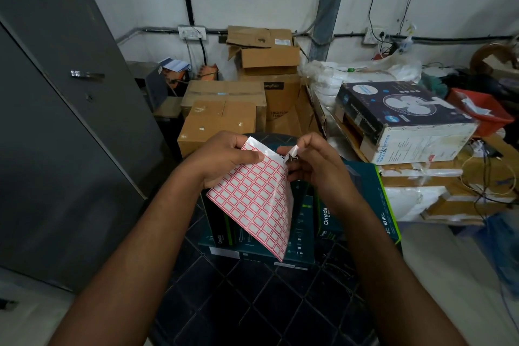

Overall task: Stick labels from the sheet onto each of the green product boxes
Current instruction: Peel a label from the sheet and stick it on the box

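Storeroom clutter fills the far side: a grey cabinet [64, 109] on the left, brown cartons [224, 109] stacked against the wall in the middle, a fan box [404, 118] on the right. Nearer, a dark lattice-topped stool or crate [252, 298] carries the green boxes [356, 205].

On the left, the left hand [224, 157] holds the sheet [252, 199] by its upper left edge, thumb on the printed face and the other fingers behind. The sheet hangs tilted, long axis running from upper left down to lower right, its red-bordered labels facing the camera, directly above the boxes.

On the right, the right hand [314, 160] is at the sheet's top right corner, fingers curled and pinching a small curled piece there, which I take to be a label [290, 154] or the backing being peeled up; which of the two is hard to tell.

The boxes lie just below and slightly nearer than both hands, one upright on the right beneath the right wrist. So the right hand is better placed: once the label is free, the move is straight down onto that box's upper face.
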